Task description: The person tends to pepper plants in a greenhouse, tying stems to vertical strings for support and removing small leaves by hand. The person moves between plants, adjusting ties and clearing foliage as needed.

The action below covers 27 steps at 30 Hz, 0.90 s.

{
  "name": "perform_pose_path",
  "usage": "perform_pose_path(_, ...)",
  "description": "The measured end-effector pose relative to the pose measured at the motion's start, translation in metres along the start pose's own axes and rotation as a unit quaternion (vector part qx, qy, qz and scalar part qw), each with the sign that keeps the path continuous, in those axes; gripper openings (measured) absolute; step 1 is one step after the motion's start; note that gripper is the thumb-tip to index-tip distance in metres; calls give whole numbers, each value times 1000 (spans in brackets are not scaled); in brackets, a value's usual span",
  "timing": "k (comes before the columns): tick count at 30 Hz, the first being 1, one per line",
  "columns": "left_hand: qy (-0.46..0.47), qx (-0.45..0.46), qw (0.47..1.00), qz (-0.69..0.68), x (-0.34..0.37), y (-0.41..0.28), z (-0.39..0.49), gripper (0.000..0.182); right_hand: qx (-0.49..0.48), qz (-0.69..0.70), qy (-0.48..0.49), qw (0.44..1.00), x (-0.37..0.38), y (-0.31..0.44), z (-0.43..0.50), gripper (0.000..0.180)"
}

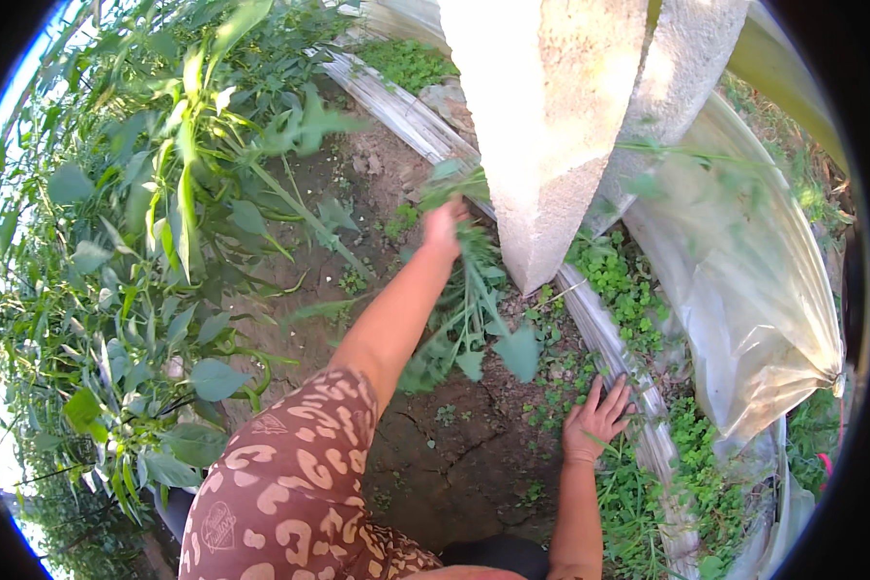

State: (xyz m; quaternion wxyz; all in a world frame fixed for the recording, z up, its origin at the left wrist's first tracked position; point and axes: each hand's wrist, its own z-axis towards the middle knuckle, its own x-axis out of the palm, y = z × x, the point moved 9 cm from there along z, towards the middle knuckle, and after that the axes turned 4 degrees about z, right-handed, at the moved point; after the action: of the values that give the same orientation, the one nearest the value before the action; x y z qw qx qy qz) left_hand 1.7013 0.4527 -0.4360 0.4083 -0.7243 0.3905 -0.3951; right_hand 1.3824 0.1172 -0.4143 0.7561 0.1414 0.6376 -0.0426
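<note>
My left hand, blurred, reaches forward and is closed around a bunch of uprooted-looking leafy green weeds. Stems and broad leaves hang down from the fist over the soil, while blurred leaves stick out above it. My right hand lies palm down with fingers spread and nothing gripped. Its fingertips touch a long strip of gathered whitish plastic film. Small clover-like weeds grow around that hand. Between my arms is cracked brown soil.
Pepper plants with long green peppers crowd the left side. A rough concrete post slants down ahead, its lower end close to the held weeds. Bunched translucent plastic sheeting hangs at the right. More low weeds line the strip.
</note>
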Motion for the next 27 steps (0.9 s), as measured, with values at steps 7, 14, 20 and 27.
perform_pose_path(7,-180,-1,966,186,-151,48,-200,12,-5,1,-41,999,-4,-10,0,60)
perform_pose_path(14,240,143,926,253,-139,24,-413,32,-93,208,-182,957,-66,33,-24,62)
perform_pose_path(20,321,-58,903,-278,-111,-38,-477,36,-344,604,292,658,-143,210,-140,85)
perform_pose_path(27,35,-33,996,-78,-68,-160,-535,32,-317,592,102,734,-269,193,-143,77)
